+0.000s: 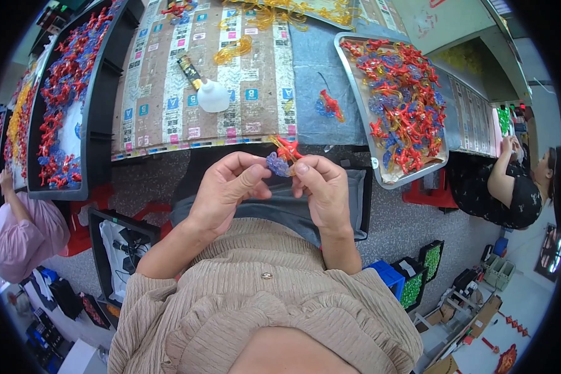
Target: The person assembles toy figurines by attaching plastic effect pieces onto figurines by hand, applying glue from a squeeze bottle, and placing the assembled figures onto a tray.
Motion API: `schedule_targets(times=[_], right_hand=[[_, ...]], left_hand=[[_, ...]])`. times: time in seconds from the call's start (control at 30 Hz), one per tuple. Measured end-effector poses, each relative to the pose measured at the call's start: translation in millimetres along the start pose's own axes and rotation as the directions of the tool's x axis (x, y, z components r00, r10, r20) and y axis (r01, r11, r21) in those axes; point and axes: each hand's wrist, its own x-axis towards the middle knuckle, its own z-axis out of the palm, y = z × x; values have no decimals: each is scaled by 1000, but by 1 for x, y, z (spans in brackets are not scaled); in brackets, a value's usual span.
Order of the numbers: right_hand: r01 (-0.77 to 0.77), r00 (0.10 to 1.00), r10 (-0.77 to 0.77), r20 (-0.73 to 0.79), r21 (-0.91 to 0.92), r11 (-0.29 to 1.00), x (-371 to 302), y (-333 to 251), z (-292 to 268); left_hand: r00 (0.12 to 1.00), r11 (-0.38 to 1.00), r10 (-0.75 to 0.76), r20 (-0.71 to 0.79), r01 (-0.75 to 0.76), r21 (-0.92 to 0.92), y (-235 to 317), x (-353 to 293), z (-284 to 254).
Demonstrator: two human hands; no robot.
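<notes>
In front of my chest, just off the table's near edge, a small plastic figure (287, 148) is held between both hands. It has a red body, a clear blue frilly part and some clear yellow bits. My left hand (227, 190) pinches the blue part between thumb and index finger. With thumb and forefinger, my right hand (323, 187) grips the red and yellow side. Fingertips hide part of the figure. Another red and blue figure (330, 106) lies on the blue sheet beyond my right hand. A white plastic bottle (213, 96) with a black-and-gold neck lies on the table.
A metal tray (385, 177) heaped with similar figures sits at the right. At the left stands a black crate (96, 124) of more. Clear yellow strands (234, 48) lie on the patterned table (168, 118). People sit at both sides; an open black box (106, 262) is low left.
</notes>
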Motion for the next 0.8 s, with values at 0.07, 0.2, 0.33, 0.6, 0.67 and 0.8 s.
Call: schedule_targets(times=[0.07, 0.2, 0.33, 0.6, 0.67, 0.8], right_hand=[[83, 996, -85, -40, -42, 996, -5, -6, -6], [462, 748, -633, -200, -528, 712, -15, -28, -25], [270, 312, -923, -225, -911, 313, -12, -53, -72], [-33, 365, -916, -169, -985, 169, -14, -59, -127], [-76, 343, -921, -186, -982, 170, -12, -61, -130], [-26, 295, -907, -299, -952, 305, -6, -67, -132]], left_hand=[[1000, 1000, 12, -12, -11, 26, 2, -2, 0], [993, 990, 110, -50, -105, 96, 9, -10, -8], [955, 948, 275, -108, -250, 198, 22, -26, -20], [862, 855, 485, -150, -431, 289, 45, -52, -44], [829, 815, 541, -145, -473, 335, 50, -58, -48], [767, 728, 628, -135, -517, 451, 63, -71, -56]])
